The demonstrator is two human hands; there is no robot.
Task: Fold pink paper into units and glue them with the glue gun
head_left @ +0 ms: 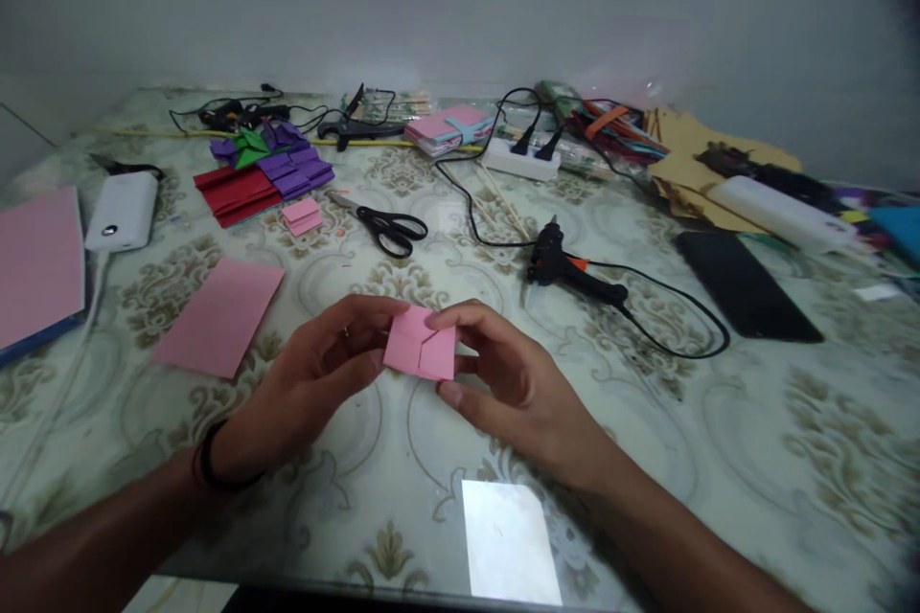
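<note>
A small folded pink paper square point(415, 352) with crossing flaps on its upper face is held just above the table, between both hands. My left hand point(327, 350) grips its left edge with thumb and index finger; a dark band circles that wrist. On the opposite side, my right hand point(514, 378) holds the right edge, fingers at the top and thumb at the lower corner. To the left lies a flat pink sheet point(219, 318). Black-handled scissors point(384, 222) rest beyond the hands, beside a small folded pink piece point(302, 216).
A black glue gun point(567, 268) with a looping cord lies right of centre. Behind it stands a white power strip point(521, 159). A dark phone point(747, 285) is at right, a white power bank point(124, 211) at left. Folded purple paper point(296, 170) and red paper point(236, 194) lie farther back.
</note>
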